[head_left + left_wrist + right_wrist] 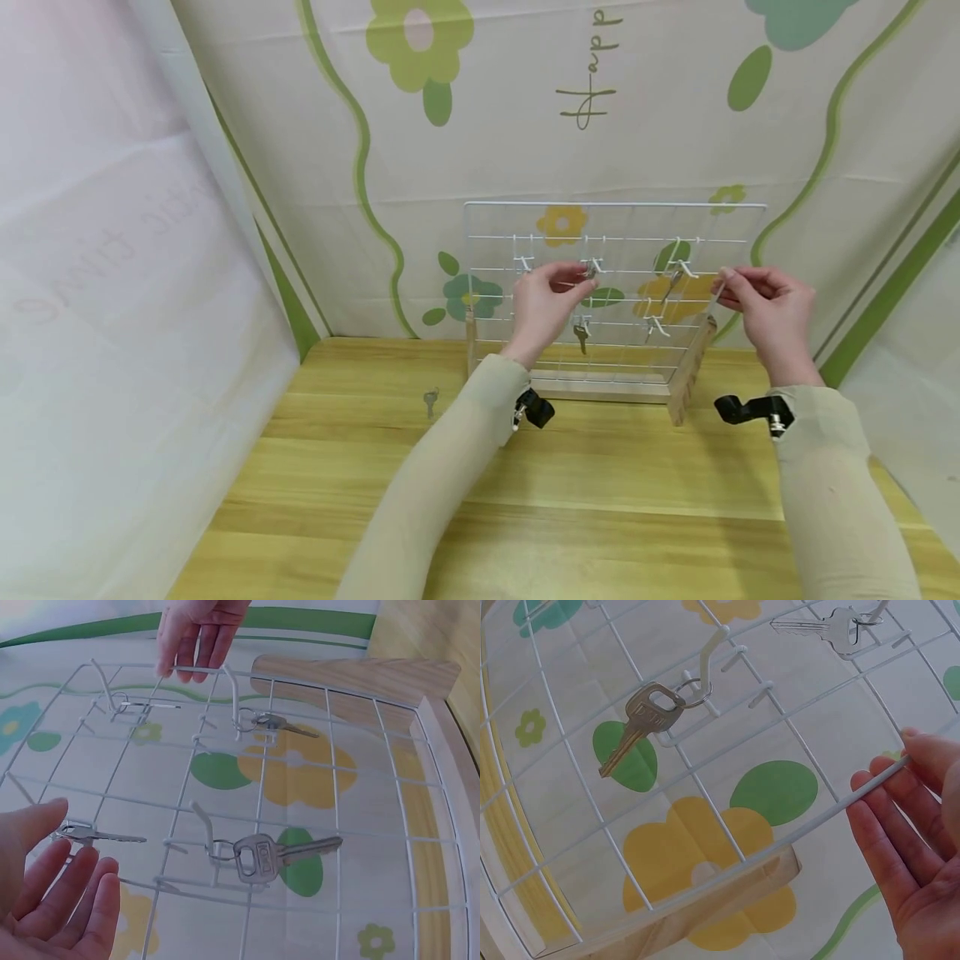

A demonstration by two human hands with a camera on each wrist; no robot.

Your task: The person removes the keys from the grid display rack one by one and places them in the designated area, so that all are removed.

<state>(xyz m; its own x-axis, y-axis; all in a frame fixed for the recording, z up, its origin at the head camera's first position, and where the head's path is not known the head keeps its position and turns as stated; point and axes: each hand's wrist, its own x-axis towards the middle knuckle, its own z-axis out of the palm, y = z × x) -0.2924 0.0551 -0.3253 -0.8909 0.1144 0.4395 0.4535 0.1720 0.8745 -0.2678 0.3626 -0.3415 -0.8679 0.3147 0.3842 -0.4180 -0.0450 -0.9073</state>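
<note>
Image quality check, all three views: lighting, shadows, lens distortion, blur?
Head: brightest overall, pale sheen on the table, soft shadow beside the right sleeve, loose key small with little detail. Left wrist: duller, rack wires bow near the edges, likely lens distortion, no obvious motion blur. Right wrist: similarly dull, wires bow at left, brassy key reads clearly.

Hook (pixel 18 786): partly hidden by your left hand (pixel 45 915), left wrist view.
Right hand (pixel 915 862): cut off by your right wrist view's edge.
Wire grid (pixel 847 799): overruns that same view.
Loose key (pixel 431 402): markings too small for you, head view.
</note>
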